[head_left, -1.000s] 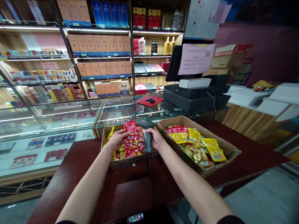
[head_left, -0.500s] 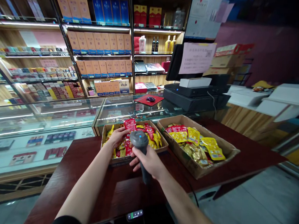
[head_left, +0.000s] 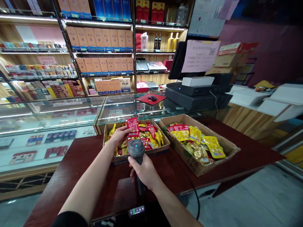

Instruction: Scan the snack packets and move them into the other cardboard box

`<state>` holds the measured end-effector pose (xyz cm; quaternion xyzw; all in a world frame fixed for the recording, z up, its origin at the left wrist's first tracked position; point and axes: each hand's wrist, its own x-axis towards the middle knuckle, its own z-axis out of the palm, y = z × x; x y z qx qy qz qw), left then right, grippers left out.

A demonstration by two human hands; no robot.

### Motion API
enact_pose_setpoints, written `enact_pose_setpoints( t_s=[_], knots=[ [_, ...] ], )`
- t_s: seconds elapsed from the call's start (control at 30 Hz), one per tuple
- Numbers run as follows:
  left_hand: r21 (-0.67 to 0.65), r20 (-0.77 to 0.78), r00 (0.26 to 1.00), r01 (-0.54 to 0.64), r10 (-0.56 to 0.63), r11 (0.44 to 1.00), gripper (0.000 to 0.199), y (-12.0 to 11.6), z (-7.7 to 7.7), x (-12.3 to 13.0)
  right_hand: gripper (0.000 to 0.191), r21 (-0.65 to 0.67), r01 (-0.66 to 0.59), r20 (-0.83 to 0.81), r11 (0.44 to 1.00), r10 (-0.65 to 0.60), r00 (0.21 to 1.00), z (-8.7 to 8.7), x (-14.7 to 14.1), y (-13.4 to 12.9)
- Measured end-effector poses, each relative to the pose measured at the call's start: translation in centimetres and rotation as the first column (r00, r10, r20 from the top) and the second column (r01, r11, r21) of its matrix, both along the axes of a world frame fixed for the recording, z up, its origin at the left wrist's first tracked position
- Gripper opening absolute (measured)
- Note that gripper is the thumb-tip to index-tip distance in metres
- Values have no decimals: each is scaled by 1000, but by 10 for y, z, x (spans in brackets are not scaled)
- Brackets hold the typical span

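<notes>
My left hand (head_left: 121,135) pinches the edge of a red snack packet (head_left: 133,126), held up over the left cardboard box (head_left: 166,146). That box is full of red and yellow packets. Wrapped round the handle of a dark grey barcode scanner (head_left: 136,148) is my right hand (head_left: 145,172). The scanner's head is in front of the box and just below the red packet, apart from it. To the right stands a longer cardboard box (head_left: 199,170) with yellow, red and gold packets inside.
Both boxes rest on a dark red wooden table (head_left: 94,176). Behind it are a glass counter (head_left: 116,111), a mouse (head_left: 152,98) on a red mat and a monitor (head_left: 178,60). A black cable (head_left: 196,195) hangs over the table's front edge. Stocked shelves (head_left: 103,53) line the back.
The scanner in my right hand has moved slightly left and down, and my fingers have closed round its handle. The red packet now shows more of its face above the box.
</notes>
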<state>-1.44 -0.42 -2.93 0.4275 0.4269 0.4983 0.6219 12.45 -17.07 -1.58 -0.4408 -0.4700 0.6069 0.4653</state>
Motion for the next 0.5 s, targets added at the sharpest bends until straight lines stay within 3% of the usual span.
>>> enact_pose_setpoints(
  t_s=[0.5],
  knots=[
    [-33,33,999,0,1,999,36,-4,6,3,35,24,0,39,1000,-1,999,-1,2,0]
  ],
)
